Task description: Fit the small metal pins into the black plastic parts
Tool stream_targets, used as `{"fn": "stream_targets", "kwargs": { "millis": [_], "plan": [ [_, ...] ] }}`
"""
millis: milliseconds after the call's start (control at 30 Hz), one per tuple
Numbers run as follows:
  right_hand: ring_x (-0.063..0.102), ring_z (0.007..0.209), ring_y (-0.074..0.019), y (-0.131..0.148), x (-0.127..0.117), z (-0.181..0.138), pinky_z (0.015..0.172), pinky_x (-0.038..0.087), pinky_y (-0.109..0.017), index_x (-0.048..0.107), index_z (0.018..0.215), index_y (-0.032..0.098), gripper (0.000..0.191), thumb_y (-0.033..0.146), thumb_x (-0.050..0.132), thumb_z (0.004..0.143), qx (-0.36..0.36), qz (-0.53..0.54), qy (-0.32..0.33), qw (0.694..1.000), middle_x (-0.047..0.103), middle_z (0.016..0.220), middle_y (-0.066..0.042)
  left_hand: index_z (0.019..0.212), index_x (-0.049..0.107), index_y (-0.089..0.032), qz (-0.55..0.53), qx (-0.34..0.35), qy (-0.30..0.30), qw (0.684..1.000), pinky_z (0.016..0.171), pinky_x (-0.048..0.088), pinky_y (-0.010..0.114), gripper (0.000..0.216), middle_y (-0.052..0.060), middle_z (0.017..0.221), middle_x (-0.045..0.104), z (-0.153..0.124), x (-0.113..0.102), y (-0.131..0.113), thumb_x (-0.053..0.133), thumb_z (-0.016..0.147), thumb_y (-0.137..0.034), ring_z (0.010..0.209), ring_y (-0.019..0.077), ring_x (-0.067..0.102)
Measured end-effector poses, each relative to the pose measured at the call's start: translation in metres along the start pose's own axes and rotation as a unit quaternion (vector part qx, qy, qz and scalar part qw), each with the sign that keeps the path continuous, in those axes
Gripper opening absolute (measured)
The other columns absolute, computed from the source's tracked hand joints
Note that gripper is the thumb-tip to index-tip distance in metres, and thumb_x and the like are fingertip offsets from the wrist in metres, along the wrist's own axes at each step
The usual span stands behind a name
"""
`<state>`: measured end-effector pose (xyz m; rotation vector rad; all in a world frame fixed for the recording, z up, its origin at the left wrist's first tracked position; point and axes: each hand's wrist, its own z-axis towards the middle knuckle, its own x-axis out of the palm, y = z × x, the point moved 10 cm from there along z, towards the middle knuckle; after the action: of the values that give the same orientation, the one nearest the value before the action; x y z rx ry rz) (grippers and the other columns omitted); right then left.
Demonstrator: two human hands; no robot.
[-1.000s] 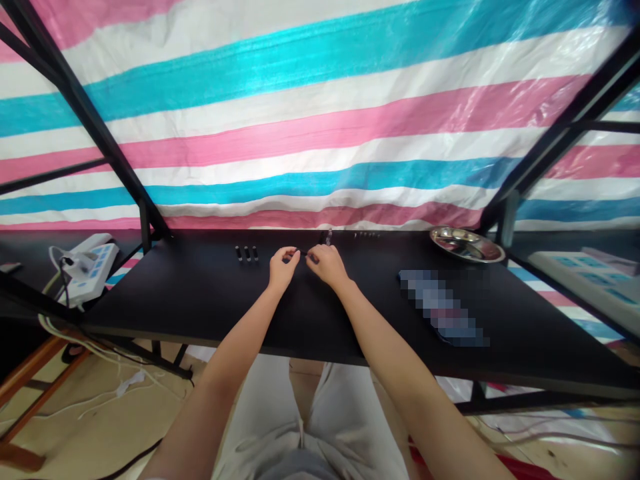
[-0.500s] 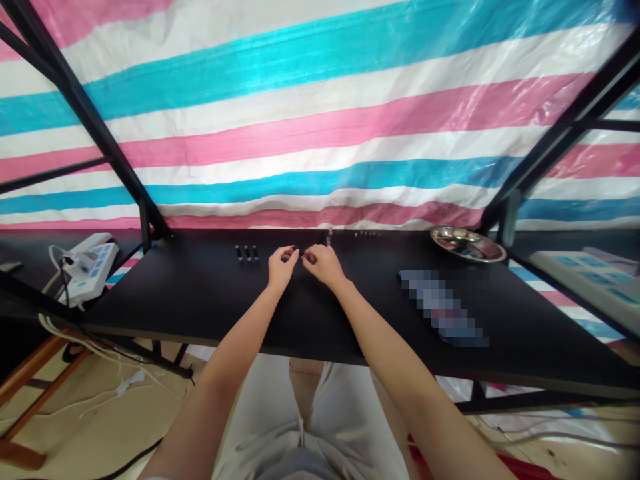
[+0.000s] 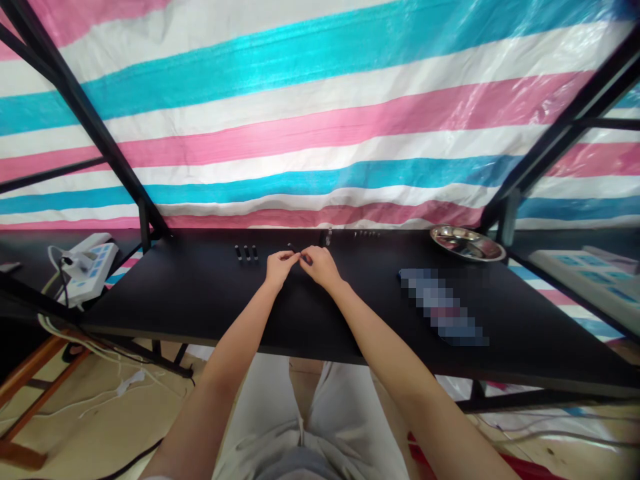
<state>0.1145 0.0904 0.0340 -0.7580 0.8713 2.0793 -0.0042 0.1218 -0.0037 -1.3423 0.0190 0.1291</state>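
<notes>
My left hand and my right hand meet fingertip to fingertip over the middle of the black table. Both are closed in a pinch. A small black piece sticks up at the left fingers; its kind is too small to tell. What the right fingertips pinch is hidden. Left of my hands stand three short black cylinders with silvery ends, in a row. Just behind my right hand are a black piece and a small clear or silvery piece.
Several tiny shiny pieces line the back edge. A round metal plate stands at the back right, with a blurred-out bluish object in front. A white power strip lies at left. Striped sheeting hangs behind the table.
Both hands have shifted slightly left, and their fingertips have come together. More of the black piece behind my right hand now shows.
</notes>
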Motion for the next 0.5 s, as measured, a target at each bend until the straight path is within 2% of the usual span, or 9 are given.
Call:
{"fn": "stream_targets", "kwargs": {
  "millis": [100, 200, 333, 400, 500],
  "plan": [
    [0.051, 0.066, -0.0148, 0.001, 0.004, -0.001, 0.066, 0.031, -0.027, 0.059, 0.081, 0.016, 0.014, 0.023, 0.047, 0.081, -0.005, 0.001, 0.014, 1.000, 0.057, 0.069, -0.003, 0.061, 0.066, -0.014, 0.040, -0.004, 0.013, 0.999, 0.055, 0.043, 0.025, 0.023, 0.000, 0.055, 0.060, -0.001, 0.000, -0.002, 0.068, 0.060, -0.037, 0.055, 0.0125, 0.053],
    [0.053, 0.069, -0.0146, 0.000, 0.009, -0.001, 0.067, 0.032, -0.027, 0.060, 0.093, 0.016, 0.019, 0.025, 0.047, 0.082, -0.004, 0.019, 0.029, 0.999, 0.059, 0.072, -0.003, 0.062, 0.067, -0.016, 0.159, -0.001, -0.026, 0.987, 0.056, 0.041, 0.026, 0.019, 0.001, 0.052, 0.058, 0.003, -0.016, -0.005, 0.068, 0.061, -0.034, 0.054, 0.0146, 0.054],
    [0.055, 0.071, -0.0140, -0.002, 0.016, -0.003, 0.069, 0.035, -0.027, 0.059, 0.102, 0.017, 0.024, 0.024, 0.047, 0.082, 0.005, 0.047, 0.051, 0.998, 0.060, 0.073, -0.002, 0.072, 0.069, -0.020, 0.358, -0.008, -0.112, 0.927, 0.063, 0.043, 0.032, 0.014, 0.008, 0.065, 0.065, 0.008, -0.051, -0.014, 0.063, 0.067, -0.031, 0.068, 0.0229, 0.061],
    [0.055, 0.071, -0.0136, -0.004, 0.018, -0.003, 0.070, 0.036, -0.027, 0.059, 0.101, 0.017, 0.023, 0.024, 0.048, 0.082, 0.010, 0.051, 0.059, 0.997, 0.060, 0.073, -0.002, 0.077, 0.070, -0.021, 0.411, -0.024, -0.126, 0.903, 0.066, 0.043, 0.035, 0.016, 0.012, 0.073, 0.067, 0.010, -0.064, -0.013, 0.060, 0.070, -0.031, 0.073, 0.0262, 0.062],
    [0.055, 0.070, -0.0134, -0.005, 0.019, -0.004, 0.071, 0.037, -0.027, 0.060, 0.099, 0.017, 0.022, 0.023, 0.048, 0.081, 0.015, 0.051, 0.065, 0.996, 0.061, 0.074, -0.002, 0.080, 0.069, -0.020, 0.446, -0.046, -0.124, 0.885, 0.067, 0.044, 0.037, 0.017, 0.015, 0.079, 0.067, 0.013, -0.074, -0.008, 0.059, 0.071, -0.030, 0.076, 0.0283, 0.062]
  ]
}}
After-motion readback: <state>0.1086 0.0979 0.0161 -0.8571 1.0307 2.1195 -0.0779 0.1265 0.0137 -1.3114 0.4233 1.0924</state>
